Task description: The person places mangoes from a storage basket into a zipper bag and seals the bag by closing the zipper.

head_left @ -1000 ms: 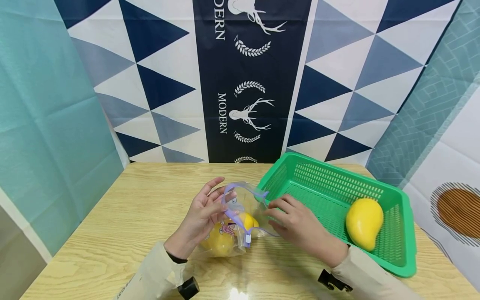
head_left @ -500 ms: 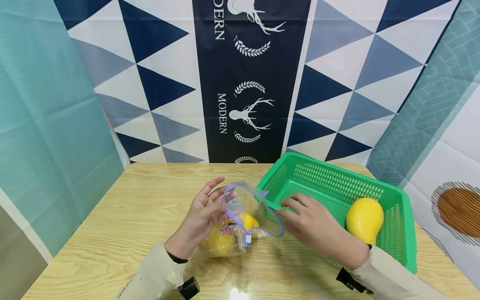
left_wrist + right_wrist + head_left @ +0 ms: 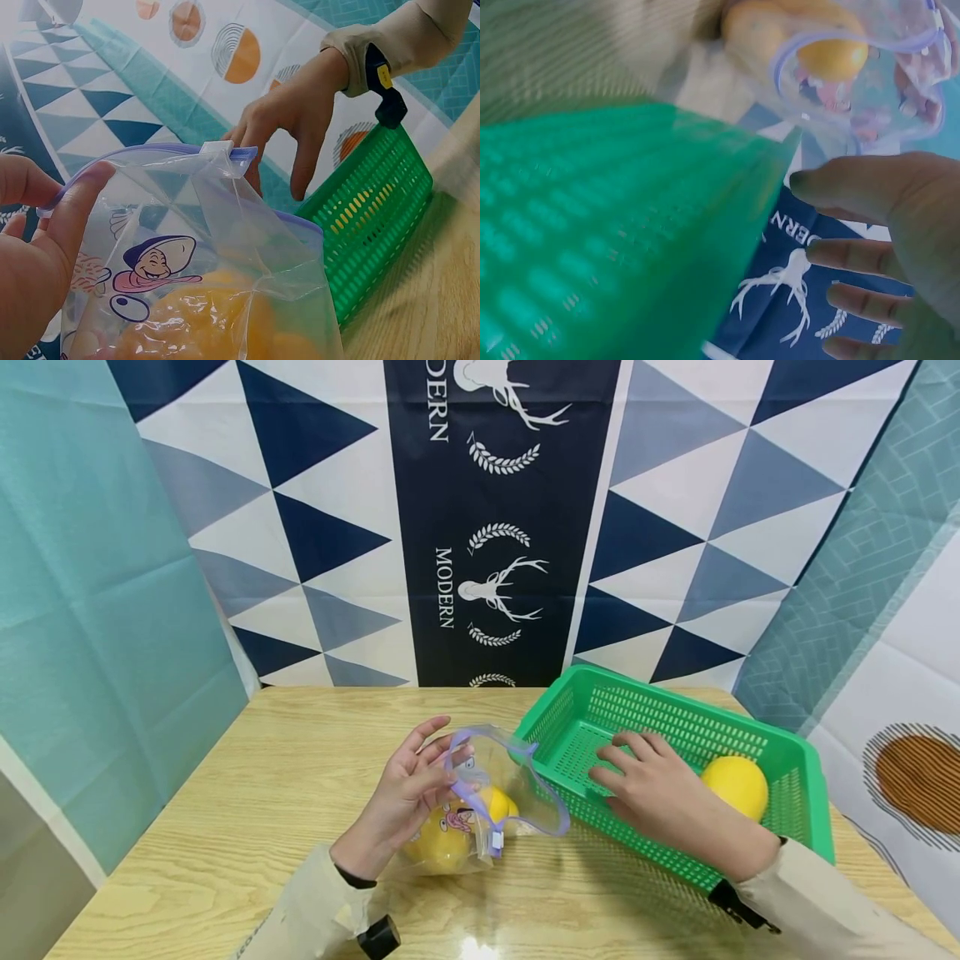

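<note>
A clear zip bag (image 3: 528,785) with a purple rim and cartoon prints stands with its mouth wide apart. Yellow fruit (image 3: 442,843) lies inside it, partly blurred by the plastic. My left hand (image 3: 408,793) pinches the rim on the left side between thumb and fingers; the white slider (image 3: 216,148) shows in the left wrist view. My right hand (image 3: 663,789) holds nothing and hovers over the green basket (image 3: 817,810), its fingers loosely bent. A yellow mango (image 3: 738,785) sits in the basket's right end, partly hidden behind that hand.
The basket stands at the right of the wooden table (image 3: 247,810), its near wall close to the bag. Patterned cloth (image 3: 495,527) hangs behind the table, and teal cloth (image 3: 112,593) on the left.
My right hand has left the bag's rim and moved right, over the basket. The left hand and the bag have stayed almost in place.
</note>
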Tool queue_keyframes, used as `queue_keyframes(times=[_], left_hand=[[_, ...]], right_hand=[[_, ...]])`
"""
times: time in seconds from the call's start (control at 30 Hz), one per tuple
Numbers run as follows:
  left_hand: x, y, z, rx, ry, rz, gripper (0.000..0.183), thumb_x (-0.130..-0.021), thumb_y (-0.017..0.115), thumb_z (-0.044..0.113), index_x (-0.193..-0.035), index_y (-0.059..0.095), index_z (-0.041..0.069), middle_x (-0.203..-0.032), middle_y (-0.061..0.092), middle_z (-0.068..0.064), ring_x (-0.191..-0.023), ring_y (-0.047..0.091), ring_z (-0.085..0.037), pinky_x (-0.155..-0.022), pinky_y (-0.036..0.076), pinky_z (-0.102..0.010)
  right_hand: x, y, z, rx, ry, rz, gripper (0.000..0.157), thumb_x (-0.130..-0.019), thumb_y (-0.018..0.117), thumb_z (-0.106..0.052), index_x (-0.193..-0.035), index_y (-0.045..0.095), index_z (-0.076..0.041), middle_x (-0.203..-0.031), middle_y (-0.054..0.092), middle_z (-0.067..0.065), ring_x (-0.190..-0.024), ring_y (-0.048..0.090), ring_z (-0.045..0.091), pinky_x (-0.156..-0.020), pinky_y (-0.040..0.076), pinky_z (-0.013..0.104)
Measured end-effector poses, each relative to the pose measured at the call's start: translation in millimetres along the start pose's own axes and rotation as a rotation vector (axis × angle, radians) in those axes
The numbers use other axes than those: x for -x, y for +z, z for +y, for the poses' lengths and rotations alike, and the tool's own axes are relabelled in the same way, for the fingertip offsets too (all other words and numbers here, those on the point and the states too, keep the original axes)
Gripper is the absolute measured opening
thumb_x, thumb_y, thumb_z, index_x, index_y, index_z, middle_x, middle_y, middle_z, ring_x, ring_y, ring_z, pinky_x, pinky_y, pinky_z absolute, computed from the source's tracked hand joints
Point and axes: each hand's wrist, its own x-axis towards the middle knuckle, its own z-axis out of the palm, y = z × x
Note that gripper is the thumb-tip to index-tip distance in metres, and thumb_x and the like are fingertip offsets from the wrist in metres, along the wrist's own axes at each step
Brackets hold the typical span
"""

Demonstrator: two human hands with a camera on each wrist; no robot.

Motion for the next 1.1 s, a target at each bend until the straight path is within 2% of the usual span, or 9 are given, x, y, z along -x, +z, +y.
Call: queue_keyframes(times=[0.43, 0.77, 1.1], left_hand=[[0.7, 1.2, -1.7, -0.001, 0.002, -0.01, 0.058, -0.091, 0.046, -0.016, -0.143, 0.033, 0.006, -0.119, 0.055, -0.005, -0.11, 0.064, -0.013, -0.079, 0.059, -0.028], [0.6, 1.4, -1.7, 0.004, 0.007, -0.015, 0.06, -0.089, 0.046, -0.017, -0.144, 0.033, 0.005, -0.118, 0.056, -0.004, -0.109, 0.065, -0.013, -0.078, 0.059, -0.027], [0.8, 1.3, -2.0, 0.013, 0.009, -0.029, 0.061, -0.088, 0.046, -0.018, -0.142, 0.034, 0.005, -0.118, 0.054, -0.006, -0.11, 0.064, -0.014, -0.078, 0.059, -0.028]], right_hand=[[22, -17.0, 24, 0.004, 0.104, -0.252, 0.047, -0.068, 0.09, -0.029, -0.108, 0.069, -0.016, -0.115, 0.061, 0.014, -0.109, 0.053, 0.039, -0.086, 0.046, 0.06], [30, -18.3, 41, -0.026, 0.196, -0.382, 0.046, -0.071, 0.089, -0.029, -0.11, 0.07, -0.016, -0.12, 0.061, 0.017, -0.114, 0.051, 0.044, -0.091, 0.043, 0.065], [49, -9.2, 65, 0.019, 0.281, -0.48, 0.047, -0.07, 0.089, -0.026, -0.111, 0.07, -0.012, -0.122, 0.059, 0.023, -0.113, 0.05, 0.049, -0.091, 0.039, 0.07]])
